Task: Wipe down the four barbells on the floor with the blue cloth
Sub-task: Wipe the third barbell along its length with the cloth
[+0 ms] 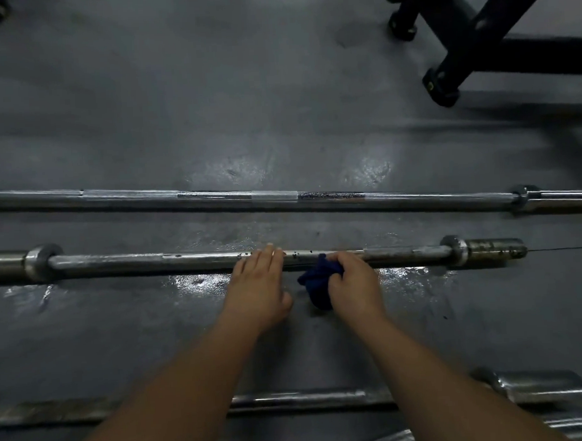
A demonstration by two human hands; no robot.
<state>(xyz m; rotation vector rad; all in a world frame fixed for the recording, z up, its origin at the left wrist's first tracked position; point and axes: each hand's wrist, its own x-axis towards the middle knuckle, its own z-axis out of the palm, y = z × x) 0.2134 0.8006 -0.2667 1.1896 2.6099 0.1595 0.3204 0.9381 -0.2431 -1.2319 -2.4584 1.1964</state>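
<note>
Right hand (pixel 352 284) gripping blue cloth (pixel 317 282) against middle barbell (pixel 118 263), left hand (pixel 257 285) flat alongside, black rack base (pixel 475 45) beyond

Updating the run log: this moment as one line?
left hand: rests on middle barbell | right hand: grips blue cloth against it

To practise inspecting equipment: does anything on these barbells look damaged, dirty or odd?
The middle barbell has dark specks on its shaft between the left hand and the blue cloth, and on its right sleeve. The far barbell shows a dark blotchy band. Rust or grime, unclear.
</note>
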